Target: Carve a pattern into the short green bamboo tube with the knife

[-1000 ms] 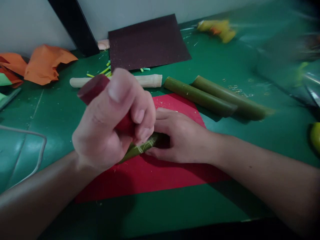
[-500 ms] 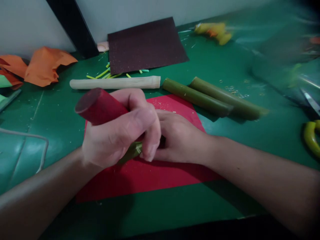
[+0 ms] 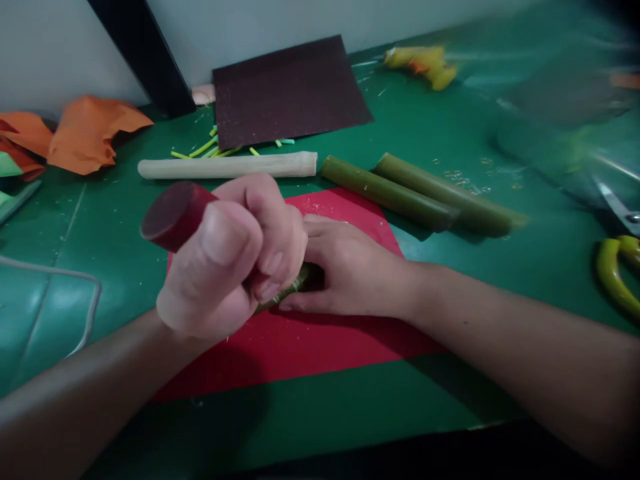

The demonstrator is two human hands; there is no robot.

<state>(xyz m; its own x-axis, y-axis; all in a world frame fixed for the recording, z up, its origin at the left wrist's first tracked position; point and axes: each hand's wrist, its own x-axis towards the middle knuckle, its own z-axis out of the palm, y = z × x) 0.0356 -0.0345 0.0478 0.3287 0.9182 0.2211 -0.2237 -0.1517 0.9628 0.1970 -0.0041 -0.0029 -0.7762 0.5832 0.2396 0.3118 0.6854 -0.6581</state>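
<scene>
On the glossy green table [image 3: 320, 413], a dark-red cylindrical handle [image 3: 170, 217] is gripped by the fisted left hand [image 3: 230, 260]; on red paper [image 3: 320, 350], a green bamboo tube [image 3: 294, 287] is held by the half-curled right hand [image 3: 353, 268].

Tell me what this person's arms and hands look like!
No gloves show on the left hand or the right hand. The left arm and right arm have no sleeve, watch or bracelet in view. The right one has a tiny dark spot. No rings show, but parts of both hands are hidden.
</scene>
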